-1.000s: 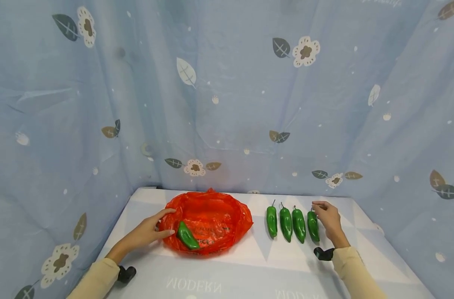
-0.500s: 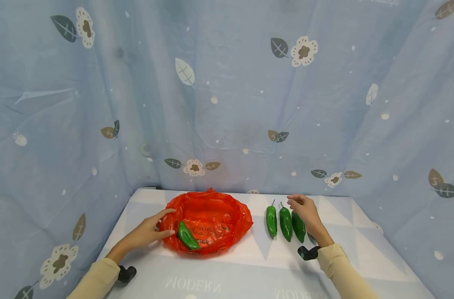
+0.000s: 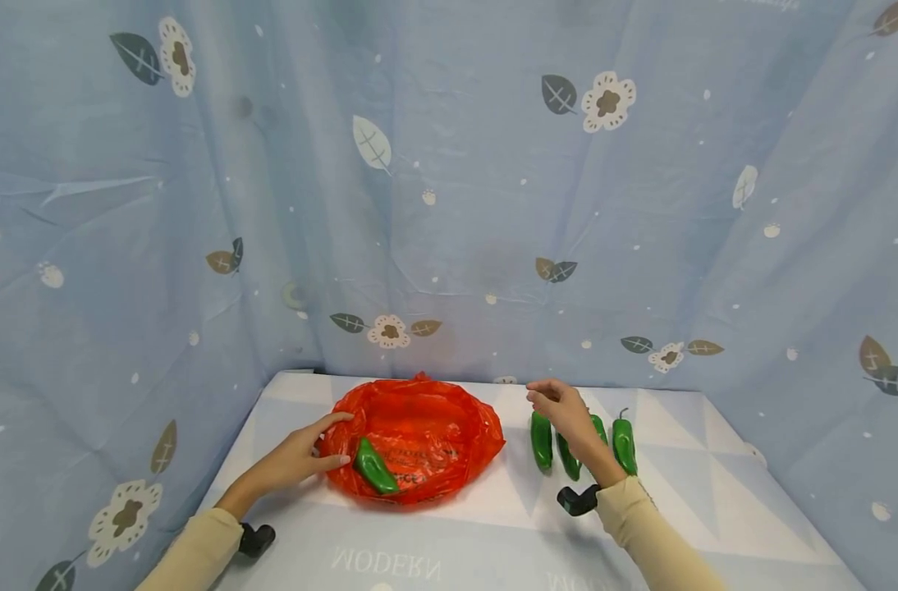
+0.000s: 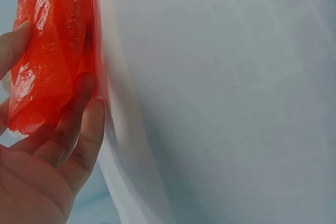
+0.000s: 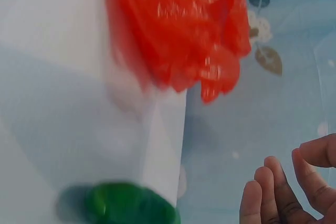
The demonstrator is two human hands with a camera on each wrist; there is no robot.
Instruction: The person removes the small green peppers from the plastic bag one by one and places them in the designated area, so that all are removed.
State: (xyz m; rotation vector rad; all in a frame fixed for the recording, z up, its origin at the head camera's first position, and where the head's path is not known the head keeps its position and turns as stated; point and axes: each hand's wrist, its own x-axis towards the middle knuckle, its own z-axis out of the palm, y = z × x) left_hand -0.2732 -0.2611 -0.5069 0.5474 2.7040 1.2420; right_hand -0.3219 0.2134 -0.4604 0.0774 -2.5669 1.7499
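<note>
My left hand (image 3: 297, 460) holds the left side of a crumpled red plastic bag (image 3: 482, 427), thumb and index finger spread along its rim. In the left wrist view several fingers (image 4: 86, 140) curve against the bag's outer wall (image 4: 50, 51), close to the table. One green chili pepper (image 3: 375, 468) lies inside the bag. My right hand (image 3: 570, 419) hovers beside the leftmost green pepper (image 3: 541, 443) of a row, covering parts of the two middle ones. Its thumb and index fingertip meet in the right wrist view, with nothing visible between them.
The rightmost pepper (image 3: 624, 443) of the row lies uncovered, its stem pointing to the back. A white-and-grey patterned cloth (image 3: 493, 533) covers the table. A blue floral curtain (image 3: 456, 205) hangs directly behind and at both sides.
My right hand has moved left along the row, from the rightmost pepper to the leftmost one. The left hand, the bag and the peppers have stayed in place.
</note>
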